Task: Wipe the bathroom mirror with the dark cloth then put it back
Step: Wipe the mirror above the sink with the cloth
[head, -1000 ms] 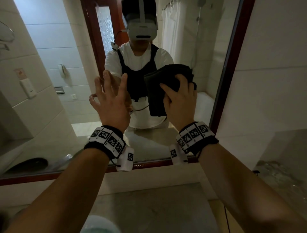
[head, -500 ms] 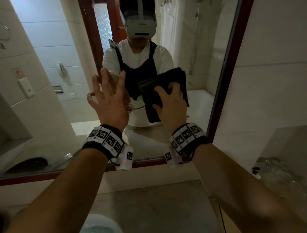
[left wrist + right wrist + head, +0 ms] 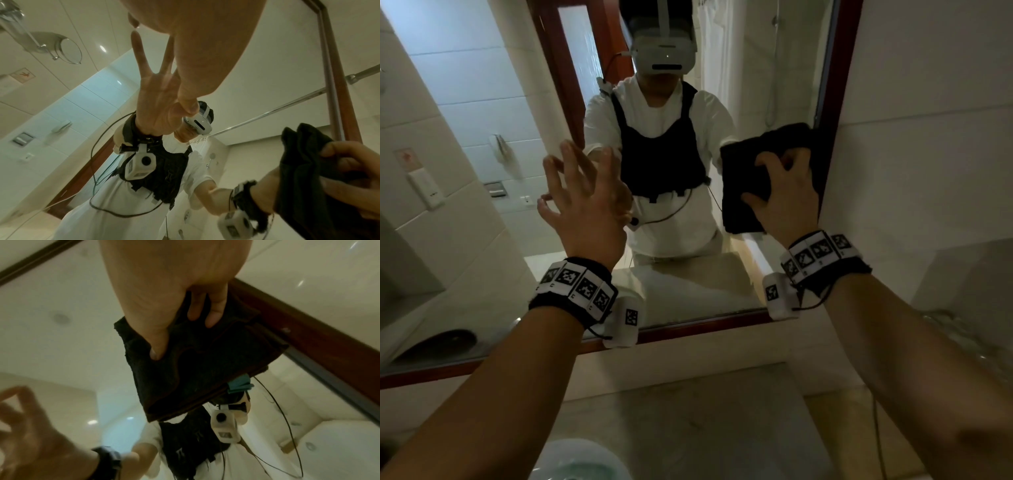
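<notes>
We stand at a bathroom mirror (image 3: 551, 85) with both arms raised to the glass. Toward the mirror's left part, our left hand (image 3: 582, 205) is spread flat with straight fingers, holding nothing; the left wrist view shows a fingertip meeting its own reflection, so it seems to touch the glass. That bare palm could, we judge, leave fresh prints on glass meant to be cleaned.

At the mirror's right edge, our right hand (image 3: 784, 195) presses the dark cloth (image 3: 739, 178) against the glass. Its fingers are curled into the fabric, with the thumb dug into the folds lower left. The cloth is folded into a thick pad. It lies under the palm and fingers, and most of it shows beyond the thumb side, toward the mirror's centre and bottom, with its far corner touching the red-brown wooden frame (image 3: 839, 68).

We judge the stroke could ride onto the frame, so the strip of glass beside it is missed. The loose lower folds could also slip from the grip and drop to the stone counter (image 3: 688, 428) below
</notes>
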Available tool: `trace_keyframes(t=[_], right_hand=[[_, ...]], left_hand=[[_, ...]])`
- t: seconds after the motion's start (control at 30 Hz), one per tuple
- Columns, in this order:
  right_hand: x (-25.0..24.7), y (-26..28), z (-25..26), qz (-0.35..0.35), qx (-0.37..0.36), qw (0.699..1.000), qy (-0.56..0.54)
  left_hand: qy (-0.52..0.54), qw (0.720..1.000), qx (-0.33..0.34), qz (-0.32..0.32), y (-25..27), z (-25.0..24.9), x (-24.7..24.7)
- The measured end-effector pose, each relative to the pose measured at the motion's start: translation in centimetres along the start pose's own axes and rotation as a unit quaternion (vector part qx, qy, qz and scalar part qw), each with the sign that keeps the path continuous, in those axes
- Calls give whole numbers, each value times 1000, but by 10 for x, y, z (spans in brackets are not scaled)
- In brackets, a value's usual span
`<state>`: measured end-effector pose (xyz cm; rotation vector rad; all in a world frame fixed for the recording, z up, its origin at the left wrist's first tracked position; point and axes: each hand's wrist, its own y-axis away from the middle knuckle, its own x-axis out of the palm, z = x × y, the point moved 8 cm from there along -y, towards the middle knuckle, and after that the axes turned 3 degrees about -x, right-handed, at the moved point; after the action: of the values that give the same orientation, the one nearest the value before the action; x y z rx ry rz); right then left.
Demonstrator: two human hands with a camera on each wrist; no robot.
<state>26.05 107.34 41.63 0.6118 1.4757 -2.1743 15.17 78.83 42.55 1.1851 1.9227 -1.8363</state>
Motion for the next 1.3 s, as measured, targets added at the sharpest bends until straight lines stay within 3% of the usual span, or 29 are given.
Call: trace_keyframes(t=[0.37,0.6,0.77,0.87,1.0,1.1,1.2,1.3], right_hand=[[37,54,-38,14,52,999,-3],[46,66,-45,19,49,999,-9],[49,65,-43,-9,60,998,-30],[66,65,-12,-11,25,999,-38],[103,76,68,13,-59,998,-21],[113,83,86,29,-73,997,-14],[105,81,62,39,-73,996,-19],[83,74,0,22,1,999,-38]], left_hand=[[10,1000,-5,-11,7,0,-4],[28,999,-27,23,54,12,37],[38,999,-16,29,53,13,49],[27,999,-16,32,52,14,54],[18,999,-6,37,52,19,55],[13,999,-9,39,52,21,53],[15,999,-10,35,51,21,51],[18,999,-11,28,52,20,50]])
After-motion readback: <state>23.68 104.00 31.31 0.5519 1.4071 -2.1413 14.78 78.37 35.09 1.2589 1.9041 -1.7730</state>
